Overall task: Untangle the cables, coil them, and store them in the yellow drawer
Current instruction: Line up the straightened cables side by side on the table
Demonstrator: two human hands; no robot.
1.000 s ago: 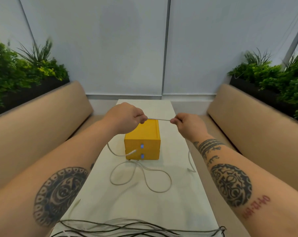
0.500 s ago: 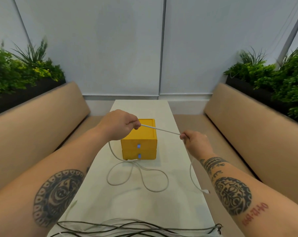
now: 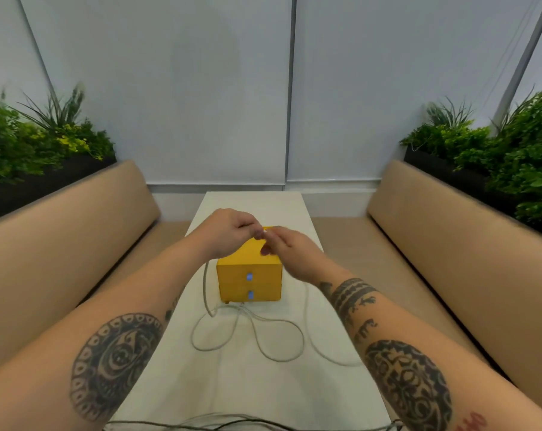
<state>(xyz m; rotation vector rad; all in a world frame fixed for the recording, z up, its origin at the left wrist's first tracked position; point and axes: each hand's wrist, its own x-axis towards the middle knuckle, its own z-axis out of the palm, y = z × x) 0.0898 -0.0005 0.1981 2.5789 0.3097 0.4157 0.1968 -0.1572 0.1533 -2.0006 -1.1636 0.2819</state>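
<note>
A yellow two-drawer box stands mid-table, both drawers closed, each with a small blue handle. My left hand and my right hand meet above the box, fingertips touching, both pinching a white cable. The cable drops from my left hand down the box's left side and lies in loose loops on the table in front of the box. Another strand runs down below my right wrist and curves along the table's right side. A tangle of dark and white cables lies at the near edge.
The narrow white table runs between two tan benches. Planters with green plants sit behind both benches. A white wall closes the far end.
My right hand has moved left and up to meet my left hand above the box, closing the stretched span of white cable between them. The cable's right strand shifted on the table.
</note>
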